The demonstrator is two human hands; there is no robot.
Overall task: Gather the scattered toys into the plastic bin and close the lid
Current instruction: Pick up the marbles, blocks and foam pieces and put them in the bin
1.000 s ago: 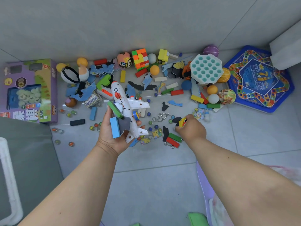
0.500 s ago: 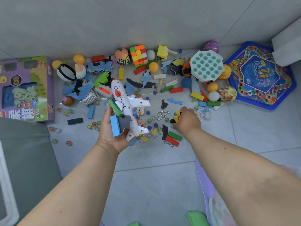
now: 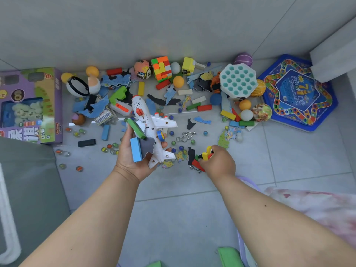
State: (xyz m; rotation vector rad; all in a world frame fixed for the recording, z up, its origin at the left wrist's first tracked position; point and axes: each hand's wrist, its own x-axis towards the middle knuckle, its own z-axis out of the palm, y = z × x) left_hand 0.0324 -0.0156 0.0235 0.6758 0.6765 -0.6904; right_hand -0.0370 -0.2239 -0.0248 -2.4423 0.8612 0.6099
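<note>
Scattered toys cover the grey tiled floor along the wall. My left hand (image 3: 133, 157) holds a white toy plane (image 3: 148, 124) together with a blue block (image 3: 136, 149), a green block (image 3: 135, 128) and a grey foam piece. My right hand (image 3: 217, 160) is closed on a small yellow, red and black toy (image 3: 207, 154), low over a red block (image 3: 197, 164) and a green block on the floor. A white rim of what may be the bin (image 3: 7, 218) shows at the left edge; no lid is in view.
A purple boxed game (image 3: 28, 105) lies at the left and a blue hexagonal game board (image 3: 296, 93) at the right. A teal pop toy (image 3: 238, 80), a colour cube (image 3: 161, 68), balls, marbles, foam pieces and wooden blocks fill the floor between. A grey mat (image 3: 28, 189) lies at lower left.
My right hand, still gripping the small yellow toy, has drawn back toward me and now sits over the red and green blocks. The left hand has kept its load steady.
</note>
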